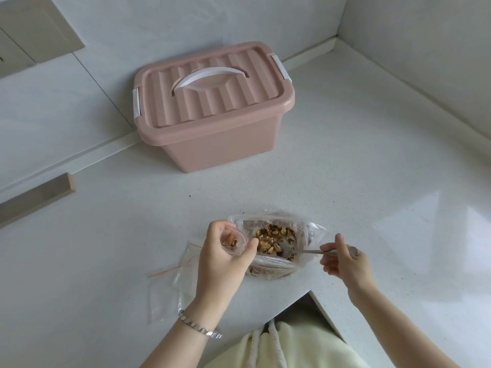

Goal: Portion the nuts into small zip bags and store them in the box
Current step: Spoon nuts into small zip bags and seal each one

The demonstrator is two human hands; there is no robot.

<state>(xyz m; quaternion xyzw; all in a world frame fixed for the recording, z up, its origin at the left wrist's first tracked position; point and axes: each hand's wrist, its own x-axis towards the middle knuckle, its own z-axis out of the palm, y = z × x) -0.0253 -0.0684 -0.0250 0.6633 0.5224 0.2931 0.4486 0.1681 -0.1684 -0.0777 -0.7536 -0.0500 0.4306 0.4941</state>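
Observation:
A large clear bag of mixed nuts (276, 243) lies open on the white counter near the front edge. My left hand (225, 257) grips a small zip bag (233, 241) with its mouth held open; a few nuts sit inside it. My right hand (345, 261) pinches the handle of a metal spoon (305, 252), whose bowl is down in the large bag among the nuts. The pink storage box (212, 107) stands at the back against the wall, its ribbed lid closed and its white handle lying flat.
Empty small zip bags (172, 285) with red strips lie on the counter left of my left hand. The counter (372, 168) forms a corner with walls behind and to the right. A notch in the counter edge (316, 309) is right in front of me.

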